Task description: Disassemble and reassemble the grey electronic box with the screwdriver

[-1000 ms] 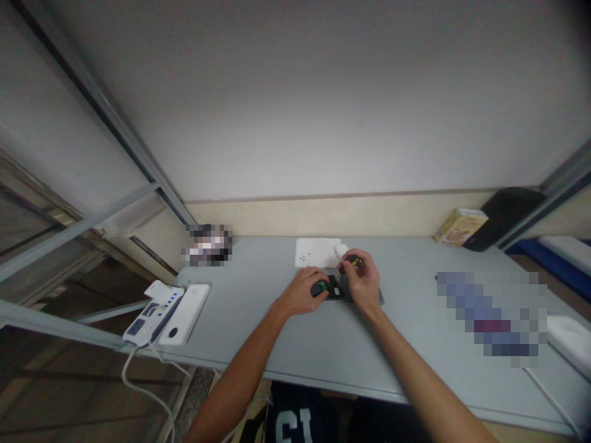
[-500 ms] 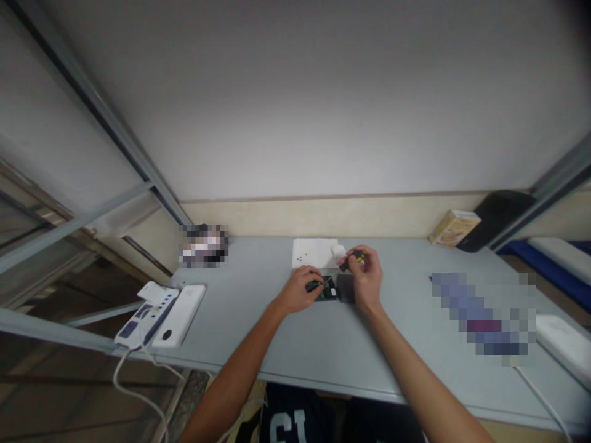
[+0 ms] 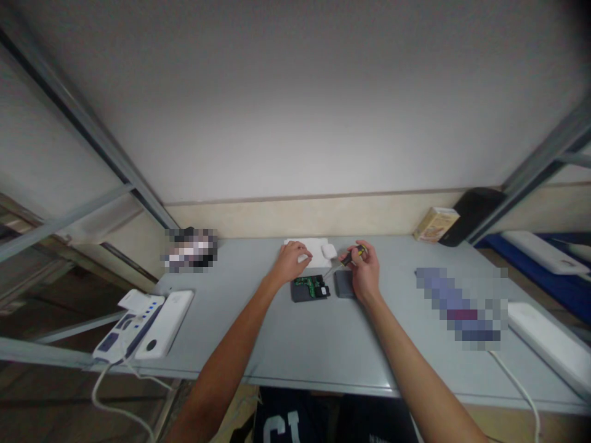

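I see 2 hands, set apart. The right hand point(image 3: 367, 271), right of the frame's centre, is closed round 1 screwdriver point(image 3: 353, 254), its shaft slanting down-left to the edge of 1 opened dark case point(image 3: 311, 288) with a green circuit board, just below the centre. The left hand point(image 3: 290, 264) hovers with bent fingers at 1 white sheet point(image 3: 314, 255); I can't tell whether it pinches anything. On that sheet sits 1 small white object point(image 3: 329, 251). Beside the right hand lies 1 grey cover point(image 3: 344, 285). Lower left, I count 1 power strip point(image 3: 129, 329).
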The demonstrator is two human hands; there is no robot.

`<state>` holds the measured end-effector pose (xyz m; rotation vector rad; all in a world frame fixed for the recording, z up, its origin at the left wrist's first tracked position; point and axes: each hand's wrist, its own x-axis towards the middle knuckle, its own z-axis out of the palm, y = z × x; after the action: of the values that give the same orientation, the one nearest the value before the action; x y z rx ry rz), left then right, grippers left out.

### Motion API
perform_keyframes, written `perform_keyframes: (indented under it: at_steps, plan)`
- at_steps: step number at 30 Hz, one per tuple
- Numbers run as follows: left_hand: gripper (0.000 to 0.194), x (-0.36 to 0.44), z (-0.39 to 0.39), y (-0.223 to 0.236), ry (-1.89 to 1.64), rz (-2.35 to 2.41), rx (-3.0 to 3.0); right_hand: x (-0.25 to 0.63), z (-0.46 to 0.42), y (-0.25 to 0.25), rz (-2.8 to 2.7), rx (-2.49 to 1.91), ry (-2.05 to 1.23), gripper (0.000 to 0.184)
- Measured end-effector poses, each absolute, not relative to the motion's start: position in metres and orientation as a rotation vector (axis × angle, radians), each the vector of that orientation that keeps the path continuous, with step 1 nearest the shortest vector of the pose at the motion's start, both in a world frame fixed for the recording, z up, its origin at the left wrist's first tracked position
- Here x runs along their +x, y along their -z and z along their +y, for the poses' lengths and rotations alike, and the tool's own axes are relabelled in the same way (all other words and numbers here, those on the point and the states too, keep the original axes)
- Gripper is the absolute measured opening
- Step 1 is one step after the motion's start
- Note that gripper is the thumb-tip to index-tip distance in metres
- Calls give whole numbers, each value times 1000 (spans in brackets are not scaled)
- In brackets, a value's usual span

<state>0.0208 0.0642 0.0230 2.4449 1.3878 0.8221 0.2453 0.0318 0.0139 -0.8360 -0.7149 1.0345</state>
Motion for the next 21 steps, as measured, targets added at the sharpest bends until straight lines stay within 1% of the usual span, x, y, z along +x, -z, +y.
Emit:
perform_keyframes:
  at_steps: [4, 7, 10, 13, 15, 18, 21]
  plan:
    - [13, 40, 91, -30, -581, 1304, 2639, 248, 25, -21, -865, -821, -978, 36]
    - [10, 47, 95, -27, -505, 1223, 2679, 238, 14, -31, -1011, -818, -932, 30]
    - [15, 41, 90, -22, -562, 1227, 2654, 222, 6, -39, -1121, -819, -927, 27]
    - [19, 22, 80, -20, -850, 1315, 2551, 206, 3, -42, -1114, -809, -952, 28]
    - [20, 7, 71, -22, -919, 1275, 2534, 197, 5, -39, -1127, -819, -988, 29]
    - [22, -13, 54, -26, -899, 1228, 2491, 188, 10, -33, -1146, -841, -996, 29]
    - [22, -23, 33, -28, -777, 1211, 2442, 184, 14, -29, -1140, -830, -1007, 28]
